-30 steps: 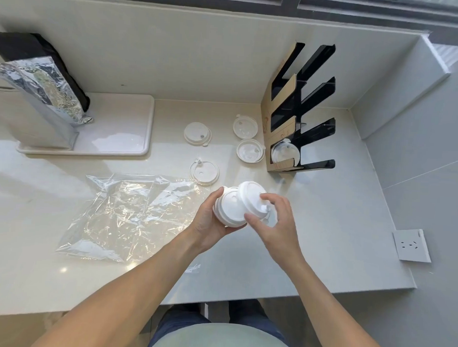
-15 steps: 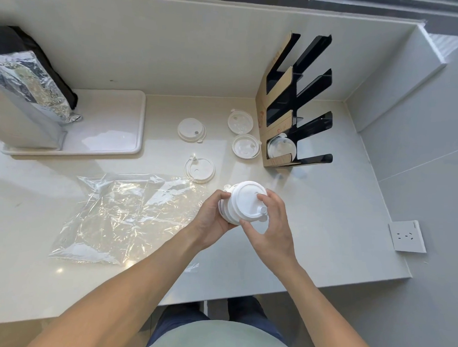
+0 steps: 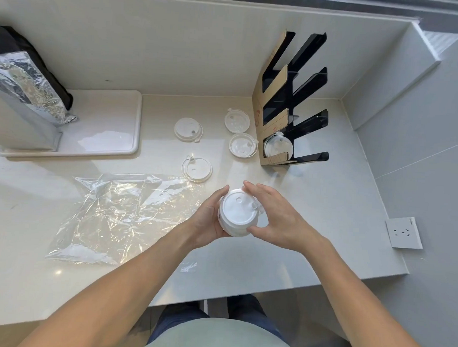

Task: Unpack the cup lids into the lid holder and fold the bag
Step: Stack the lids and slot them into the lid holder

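Observation:
A stack of white cup lids (image 3: 237, 215) is held above the counter between both hands, its top face turned up toward me. My left hand (image 3: 208, 219) cups its left side; my right hand (image 3: 278, 216) wraps its right side. The black lid holder (image 3: 300, 103) with cardboard facing stands at the back right, with one lid (image 3: 277, 147) in its lowest slot. Several loose lids lie on the counter: one (image 3: 188, 129), another (image 3: 197, 168), and two near the holder (image 3: 236, 121) (image 3: 242, 145). The empty clear plastic bag (image 3: 122, 216) lies flat to the left.
A white tray (image 3: 107, 132) at the back left carries a foil bag (image 3: 25, 91). A small scrap of plastic film (image 3: 189, 266) lies near the counter's front edge. A wall socket (image 3: 403, 232) is on the right wall. Walls border the counter behind and to the right.
The top lid, held tilted apart by my right hand, has been pressed down onto the stack. The stack now faces up and sits between both hands.

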